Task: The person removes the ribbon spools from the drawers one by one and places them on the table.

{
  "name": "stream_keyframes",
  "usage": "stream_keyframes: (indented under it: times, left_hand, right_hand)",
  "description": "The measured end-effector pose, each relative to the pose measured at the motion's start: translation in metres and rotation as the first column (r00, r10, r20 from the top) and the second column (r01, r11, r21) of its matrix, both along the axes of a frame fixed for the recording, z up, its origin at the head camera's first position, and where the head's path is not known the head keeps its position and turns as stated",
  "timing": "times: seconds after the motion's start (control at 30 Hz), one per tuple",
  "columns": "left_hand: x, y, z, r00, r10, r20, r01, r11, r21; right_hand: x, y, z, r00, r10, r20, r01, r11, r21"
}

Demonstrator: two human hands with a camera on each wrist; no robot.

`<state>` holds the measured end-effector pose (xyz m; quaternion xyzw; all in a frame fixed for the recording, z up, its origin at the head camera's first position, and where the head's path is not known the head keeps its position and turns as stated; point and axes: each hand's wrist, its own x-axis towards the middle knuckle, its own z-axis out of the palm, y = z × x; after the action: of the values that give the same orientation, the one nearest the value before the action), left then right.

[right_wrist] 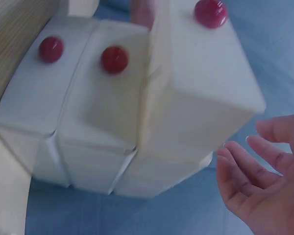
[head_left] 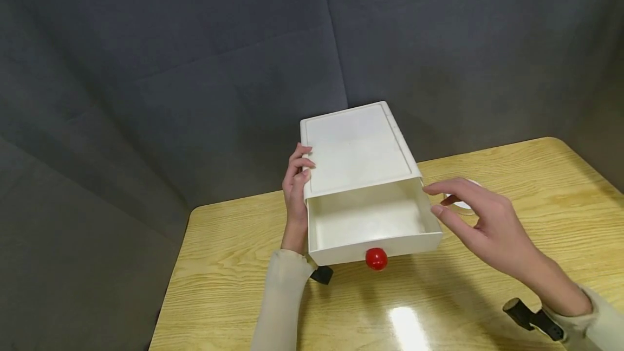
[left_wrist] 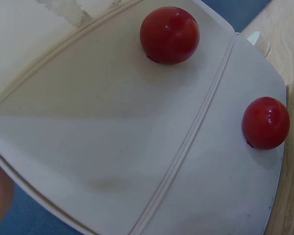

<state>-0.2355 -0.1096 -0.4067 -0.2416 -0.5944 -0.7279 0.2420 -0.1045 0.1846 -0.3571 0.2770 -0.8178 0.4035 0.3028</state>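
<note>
A white small drawer unit [head_left: 358,145] stands on the table, its top drawer [head_left: 375,245] pulled out with nothing visible inside. A red round knob [head_left: 376,259] sits on that drawer's front. My left hand [head_left: 296,188] holds the unit's left side, fingers bent over the top edge. Beside the drawer's right wall hovers my right hand [head_left: 487,221], thumb and fingers spread apart with nothing between them. Below, the closed drawers show red knobs [left_wrist: 169,35] in the left wrist view. The right wrist view shows the right palm [right_wrist: 269,196] turned toward the unit's side.
A white roll [head_left: 465,205], partly hidden behind the right hand, lies on the wooden table [head_left: 234,286]. Dark cloth [head_left: 219,69] hangs close behind the table's far edge and the unit.
</note>
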Motion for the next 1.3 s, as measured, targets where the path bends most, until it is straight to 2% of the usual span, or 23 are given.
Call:
stream_keyframes:
  times: [0.17, 0.37, 0.6, 0.73, 0.77, 0.8, 0.87, 0.93, 1.0, 1.07, 1.13, 1.3]
  left_hand:
    - [0.000, 0.000, -0.001, 1.000, 0.003, -0.015, -0.003, 1.000, -0.013]
    - [-0.001, 0.000, -0.003, 1.000, 0.007, -0.013, -0.007, 1.000, -0.019]
    - [0.002, -0.001, -0.004, 1.000, 0.013, 0.003, -0.013, 1.000, -0.022]
    - [0.005, -0.002, -0.005, 1.000, 0.011, 0.014, -0.011, 1.000, -0.025]
    - [0.005, -0.001, -0.005, 1.000, 0.013, 0.016, -0.012, 1.000, -0.026]
    - [0.005, -0.001, -0.005, 1.000, 0.013, 0.020, -0.012, 1.000, -0.025]
    - [0.005, -0.001, -0.005, 1.000, 0.014, 0.025, -0.013, 1.000, -0.024]
    - [0.005, -0.001, -0.005, 1.000, 0.012, 0.026, -0.012, 1.000, -0.021]
    - [0.005, -0.001, -0.005, 1.000, 0.009, 0.022, -0.009, 1.000, -0.018]
    - [0.005, -0.001, -0.005, 1.000, 0.003, 0.016, -0.002, 1.000, -0.016]
    - [0.005, -0.001, -0.005, 1.000, 0.000, 0.011, 0.001, 1.000, -0.016]
    - [0.003, -0.001, -0.005, 1.000, -0.001, 0.012, 0.002, 1.000, -0.009]
  right_hand:
    - [0.008, -0.020, -0.002, 0.988, 0.064, -0.143, -0.075, 0.994, -0.075]
    - [0.020, -0.042, 0.002, 0.956, 0.116, -0.271, -0.140, 0.988, -0.072]
    - [0.026, -0.060, 0.001, 0.877, 0.127, -0.464, -0.219, 0.964, -0.150]
    - [0.030, -0.066, -0.003, 0.833, 0.181, -0.524, -0.289, 0.948, -0.132]
    - [0.031, -0.066, -0.005, 0.831, 0.201, -0.519, -0.301, 0.947, -0.115]
    - [0.031, -0.066, -0.008, 0.839, 0.221, -0.497, -0.307, 0.947, -0.096]
    - [0.034, -0.065, -0.014, 0.878, 0.255, -0.405, -0.297, 0.954, -0.042]
    - [0.036, -0.063, -0.021, 0.919, 0.285, -0.274, -0.293, 0.956, 0.012]
    - [0.037, -0.062, -0.027, 0.942, 0.298, -0.152, -0.295, 0.955, 0.040]
    - [0.037, -0.063, -0.032, 0.948, 0.312, -0.069, -0.310, 0.950, 0.039]
    - [0.036, -0.063, -0.035, 0.947, 0.320, -0.019, -0.319, 0.948, 0.019]
    - [0.033, -0.066, -0.037, 0.945, 0.327, 0.013, -0.326, 0.945, -0.026]
